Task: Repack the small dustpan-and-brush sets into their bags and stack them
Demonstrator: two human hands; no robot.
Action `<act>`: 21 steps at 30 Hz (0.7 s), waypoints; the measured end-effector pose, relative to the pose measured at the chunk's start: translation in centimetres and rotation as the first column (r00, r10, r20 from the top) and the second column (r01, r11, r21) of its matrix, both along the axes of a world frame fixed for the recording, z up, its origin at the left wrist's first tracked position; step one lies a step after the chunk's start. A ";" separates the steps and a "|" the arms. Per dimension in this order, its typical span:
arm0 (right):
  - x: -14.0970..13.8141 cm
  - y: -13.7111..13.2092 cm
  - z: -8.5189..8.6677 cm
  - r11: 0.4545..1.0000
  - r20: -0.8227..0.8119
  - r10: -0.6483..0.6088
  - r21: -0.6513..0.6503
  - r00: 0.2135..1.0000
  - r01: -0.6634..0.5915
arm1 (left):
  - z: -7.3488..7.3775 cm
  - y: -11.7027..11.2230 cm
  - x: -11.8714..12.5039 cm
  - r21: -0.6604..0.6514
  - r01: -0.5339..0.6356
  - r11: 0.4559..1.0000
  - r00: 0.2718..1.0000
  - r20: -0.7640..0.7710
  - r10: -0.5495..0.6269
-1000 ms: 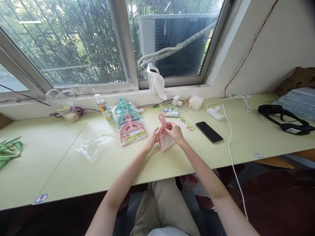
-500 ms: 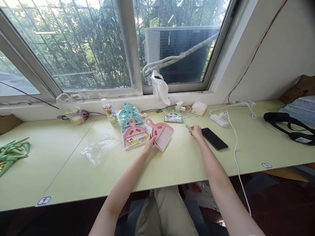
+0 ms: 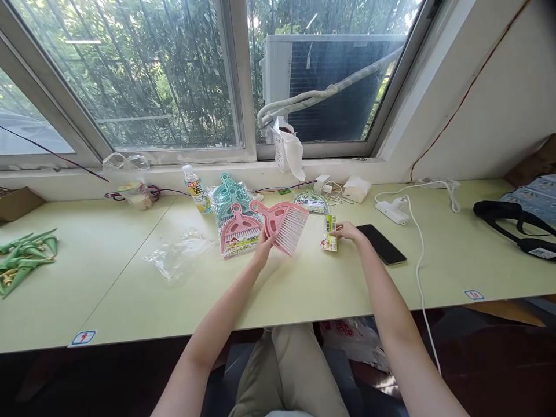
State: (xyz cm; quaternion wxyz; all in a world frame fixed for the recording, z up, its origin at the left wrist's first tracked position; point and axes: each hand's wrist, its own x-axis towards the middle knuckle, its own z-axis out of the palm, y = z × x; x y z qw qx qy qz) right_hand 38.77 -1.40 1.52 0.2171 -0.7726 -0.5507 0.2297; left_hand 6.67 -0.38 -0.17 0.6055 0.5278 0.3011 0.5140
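Teal dustpans (image 3: 232,200) and a wrapped pink dustpan (image 3: 238,226) lie in clear wrapping (image 3: 246,200) on the tabletop (image 3: 139,307); a plastic bag (image 3: 135,188) holds something pale. The left hand (image 3: 264,248) is closed on the edge of a loose pink dustpan and brush (image 3: 281,225) beside them. The right hand (image 3: 345,230), nearly closed, pinches a printed card (image 3: 330,233) near the phone (image 3: 384,245). Half a second ago the card slanted; now it has turned, its long side toward the window (image 3: 174,75).
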 end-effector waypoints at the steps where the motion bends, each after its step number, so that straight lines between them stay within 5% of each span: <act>1: -1.0 -0.1 0.4 0.999 -0.145 0.031 0.020 0.989 -0.029 | 0.0 0.0 -0.1 -0.015 -0.006 1.000 1.000 0.009 0.007; 4: -4.9 -0.2 1.4 0.975 -0.504 0.200 0.186 0.840 -0.121 | -0.2 0.2 -0.3 -0.054 -0.038 0.998 0.999 0.034 0.040; 7: -9.7 0.3 1.9 0.937 -0.623 0.329 0.310 0.710 -0.162 | -0.3 0.1 -0.3 -0.038 -0.069 0.997 0.995 0.065 0.071; 9: -12.6 0.8 1.7 0.937 -0.613 0.304 0.332 0.729 -0.112 | -0.1 -0.1 -0.3 -0.009 -0.084 0.996 0.993 0.077 0.084; 11: -14.7 1.1 1.3 0.935 -0.513 0.211 0.353 0.832 -0.020 | 0.2 -0.3 -0.3 0.027 -0.093 0.995 0.993 0.071 0.091; 15: -16.4 1.0 0.5 0.887 -0.252 -0.004 0.446 0.968 0.119 | 0.3 -0.3 -0.4 0.062 -0.122 0.991 0.992 0.046 0.119; 19: -16.2 1.0 -0.7 0.775 -0.426 0.007 0.574 0.905 0.265 | -0.2 0.1 -0.3 0.026 -0.160 0.987 0.985 0.071 0.158; 21: -15.9 1.1 -1.3 0.810 -0.639 0.136 0.512 0.757 0.287 | -0.5 0.2 -0.2 0.031 -0.166 0.986 0.983 0.081 0.163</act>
